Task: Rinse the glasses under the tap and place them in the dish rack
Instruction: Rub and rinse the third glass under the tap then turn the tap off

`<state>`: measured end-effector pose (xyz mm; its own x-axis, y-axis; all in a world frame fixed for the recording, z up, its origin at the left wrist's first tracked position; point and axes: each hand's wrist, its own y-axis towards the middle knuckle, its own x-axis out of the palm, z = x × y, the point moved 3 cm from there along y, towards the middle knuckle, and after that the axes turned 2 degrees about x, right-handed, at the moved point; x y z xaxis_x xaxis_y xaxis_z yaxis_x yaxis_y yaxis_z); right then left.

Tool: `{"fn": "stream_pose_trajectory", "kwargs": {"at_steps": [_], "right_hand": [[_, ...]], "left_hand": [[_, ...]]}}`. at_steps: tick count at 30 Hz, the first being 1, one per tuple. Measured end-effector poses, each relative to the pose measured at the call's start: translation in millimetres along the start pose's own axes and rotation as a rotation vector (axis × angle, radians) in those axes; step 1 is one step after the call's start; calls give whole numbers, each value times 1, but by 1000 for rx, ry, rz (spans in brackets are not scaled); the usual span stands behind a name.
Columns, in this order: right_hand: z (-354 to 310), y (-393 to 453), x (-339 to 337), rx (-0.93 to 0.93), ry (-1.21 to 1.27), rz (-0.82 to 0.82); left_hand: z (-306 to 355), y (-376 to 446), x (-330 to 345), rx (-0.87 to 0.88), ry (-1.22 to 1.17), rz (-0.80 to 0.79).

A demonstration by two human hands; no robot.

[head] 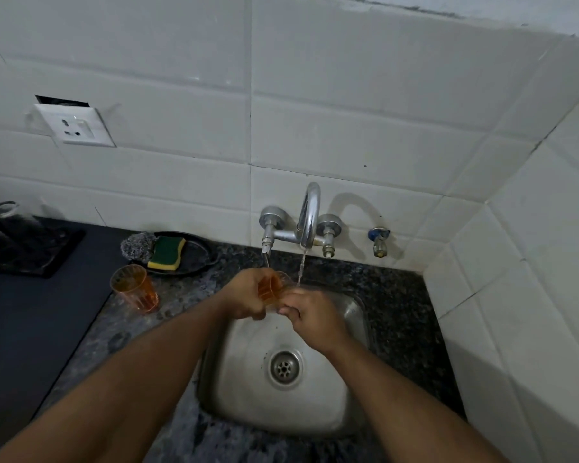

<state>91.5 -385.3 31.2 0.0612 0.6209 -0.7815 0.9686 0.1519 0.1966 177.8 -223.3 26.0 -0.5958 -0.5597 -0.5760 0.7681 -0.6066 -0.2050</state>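
Two orange glasses: one (270, 289) held in both hands' grip, one (135, 287) on counter.

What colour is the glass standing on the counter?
Translucent orange with ribbed sides; the glass on the counter shows clearly in the head view.

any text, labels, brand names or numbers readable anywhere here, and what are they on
None can be read.
Wall socket: plain white plate, no lettering visible.
Tap: bare metal, no brand mark visible.
Orange glass in the left hand: no print visible.
Second orange glass on the counter: only moulded ribs.
Sponge: no label visible.
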Motion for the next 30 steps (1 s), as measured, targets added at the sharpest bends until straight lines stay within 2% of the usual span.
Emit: {"fn": "stream_pose_trajectory", "kwargs": {"at_steps": [4,6,7,9,11,13,16,17,18,21,22,23,27,28,30], "right_hand": [[-4,8,0,157,255,89],[-3,5,-1,124,262,80],[-1,3,-2,77,214,25],[9,0,-6,-20,92,-129],[17,-1,-12,-45,69,-181],[17,1,-14,-6,120,-132],[12,3,-12,50,210,-52],[12,3,-12,31,189,-57],[15,2,-11,11,153,-99],[32,4,-12,-34,11,-288],[34,5,-13,-25,12,-306],[34,7,-12,-19,27,-285],[20,13,-13,22,166,-108],[19,13,-13,0,156,-129],[24,12,-13,-58,68,-257]], "left_hand": [[5,-5,7,75,83,251],[9,-5,8,103,104,316],[9,-4,6,97,96,270],[6,-1,4,45,105,46],[4,1,7,-9,125,-117],[7,2,12,11,95,-31],[12,-1,23,82,73,268],[14,-1,23,98,67,302],[14,-1,24,93,53,263],[10,-1,20,-39,13,-70],[8,0,20,-58,10,-106],[9,0,20,-44,5,-64],[14,1,27,68,20,314],[14,0,26,73,46,314],[9,0,21,-9,44,116]]}}
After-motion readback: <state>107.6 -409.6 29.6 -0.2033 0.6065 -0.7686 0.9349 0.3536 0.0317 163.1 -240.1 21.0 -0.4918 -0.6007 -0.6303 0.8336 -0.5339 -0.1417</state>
